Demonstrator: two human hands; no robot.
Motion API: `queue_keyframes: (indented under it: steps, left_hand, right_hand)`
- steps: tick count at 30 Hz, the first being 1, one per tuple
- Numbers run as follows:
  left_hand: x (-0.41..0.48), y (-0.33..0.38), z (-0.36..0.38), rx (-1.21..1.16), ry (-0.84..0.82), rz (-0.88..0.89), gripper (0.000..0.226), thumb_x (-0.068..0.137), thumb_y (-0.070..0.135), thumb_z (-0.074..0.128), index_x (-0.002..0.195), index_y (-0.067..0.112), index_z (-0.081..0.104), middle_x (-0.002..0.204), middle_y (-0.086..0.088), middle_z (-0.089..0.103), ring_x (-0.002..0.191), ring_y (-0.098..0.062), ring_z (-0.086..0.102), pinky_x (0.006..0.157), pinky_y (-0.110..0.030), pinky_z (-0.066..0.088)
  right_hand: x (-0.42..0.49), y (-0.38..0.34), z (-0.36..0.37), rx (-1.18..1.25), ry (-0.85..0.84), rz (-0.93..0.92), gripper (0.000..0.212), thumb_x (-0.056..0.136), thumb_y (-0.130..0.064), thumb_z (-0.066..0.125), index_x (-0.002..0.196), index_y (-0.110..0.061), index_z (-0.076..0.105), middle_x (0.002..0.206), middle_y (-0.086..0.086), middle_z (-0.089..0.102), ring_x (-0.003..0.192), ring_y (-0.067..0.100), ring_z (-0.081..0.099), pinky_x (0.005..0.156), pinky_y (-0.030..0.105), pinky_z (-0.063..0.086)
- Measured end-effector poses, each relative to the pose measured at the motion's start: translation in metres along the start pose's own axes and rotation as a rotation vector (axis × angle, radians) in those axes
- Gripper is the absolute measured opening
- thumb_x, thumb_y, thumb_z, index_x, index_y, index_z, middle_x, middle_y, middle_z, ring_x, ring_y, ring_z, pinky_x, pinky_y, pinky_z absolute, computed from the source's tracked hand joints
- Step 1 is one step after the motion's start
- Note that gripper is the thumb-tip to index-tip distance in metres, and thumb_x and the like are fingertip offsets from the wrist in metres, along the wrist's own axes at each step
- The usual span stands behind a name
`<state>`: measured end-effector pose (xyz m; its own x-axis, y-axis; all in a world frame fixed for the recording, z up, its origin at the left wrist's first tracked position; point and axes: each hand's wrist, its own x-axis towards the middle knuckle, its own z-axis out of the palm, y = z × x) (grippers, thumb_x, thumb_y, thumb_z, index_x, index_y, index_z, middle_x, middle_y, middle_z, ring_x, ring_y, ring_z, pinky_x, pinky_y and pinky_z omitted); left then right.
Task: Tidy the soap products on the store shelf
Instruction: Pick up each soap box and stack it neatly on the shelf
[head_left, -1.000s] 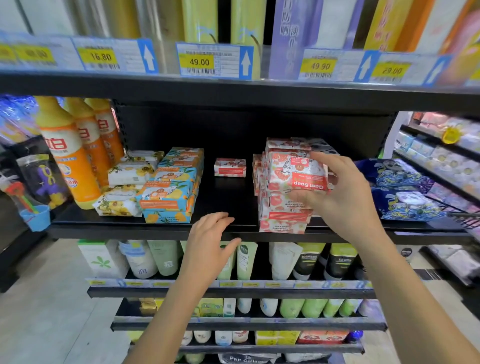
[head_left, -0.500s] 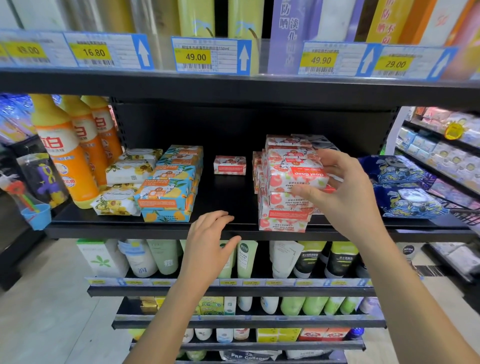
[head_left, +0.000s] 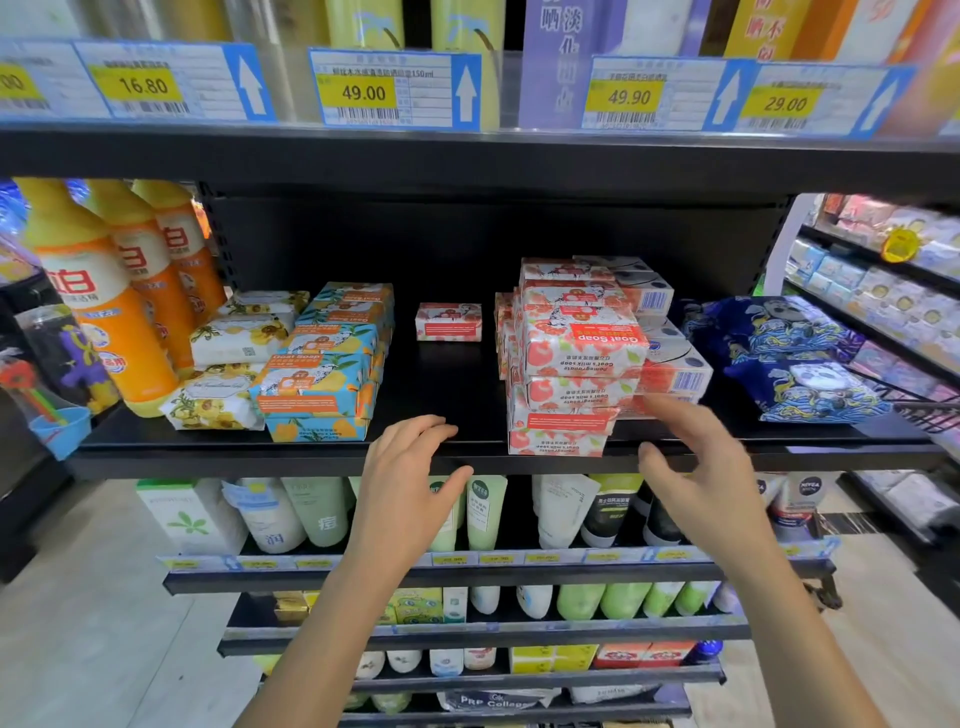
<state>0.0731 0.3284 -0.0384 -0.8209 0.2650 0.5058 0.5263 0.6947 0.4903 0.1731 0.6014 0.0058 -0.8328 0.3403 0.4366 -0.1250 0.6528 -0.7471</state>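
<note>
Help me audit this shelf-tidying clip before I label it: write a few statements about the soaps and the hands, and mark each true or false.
1. The right hand grips a red soap box. False: it is open and holds nothing, in front of the red soap stack.
2. One red box sits alone at the back, between the two stacks. True.
3. The blue-and-orange soap stack stands right of the red soap stack. False: it stands to its left.
4. The left hand is open by the front edge of the shelf. True.
5. The "Goat Soap" print on the top front box reads upside down. True.
</note>
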Motion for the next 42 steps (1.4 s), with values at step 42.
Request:
queue_keyframes:
  steps: [42]
  left_hand:
    - [0.184,-0.029,0.043,0.022,-0.078,-0.279,0.051,0.09,0.024,0.074,0.136,0.013,0.054,0.14,-0.021,0.05,0.132,-0.039,0.04,0.107,-0.039,0.036]
  right_hand:
    - [0.011,0.034,0.023,-0.266,-0.061,-0.074,0.053,0.078,-0.025,0.088,0.127,-0.013,0.07,0.121,-0.016,0.056,0.122,0.011,0.051,0.103,0.025,0.036]
